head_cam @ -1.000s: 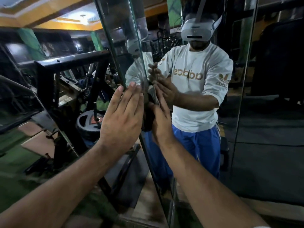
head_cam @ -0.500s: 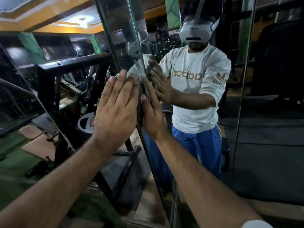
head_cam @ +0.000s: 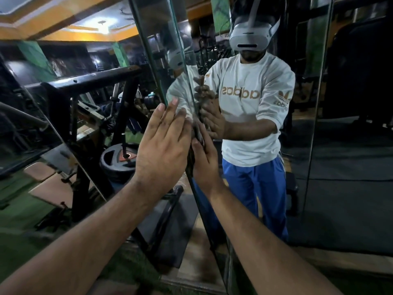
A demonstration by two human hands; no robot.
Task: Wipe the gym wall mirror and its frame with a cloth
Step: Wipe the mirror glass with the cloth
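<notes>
Dim gym interior, orange-and-white ceiling, green turf floor at lower left. Far left, a black rack (head_cam: 85, 81) stands with a weight plate (head_cam: 119, 160) parked low on its peg, well apart from the work. Next comes a tilted mirror panel (head_cam: 153, 50) whose green-tinted glass edge (head_cam: 168, 52) runs top to bottom through mid-frame; no separate frame is visible, so the bare edge is probably what counts as frame. Left hand (head_cam: 163, 143) is open, fingers straight and together, palm laid flat on the left side of that edge, likely to brace the panel and press from that side. Right hand (head_cam: 204, 160) is also open and flat, palm facing the left one from the other side of the edge, so the two hands sandwich the glass. A dark bunched bit between the palms may be the cloth (head_cam: 196, 130), pinched around the edge so both faces get wiped in one pass; too dark and blurred to confirm. Right of the hands, the wall mirror (head_cam: 340, 145) shows the person's reflection: white shirt, blue trousers, headset, hands mirrored at the seam. Judgement: edge-wiping step, main glass not yet in hand. Risk: the raw glass edge could be sharp on the palms.
</notes>
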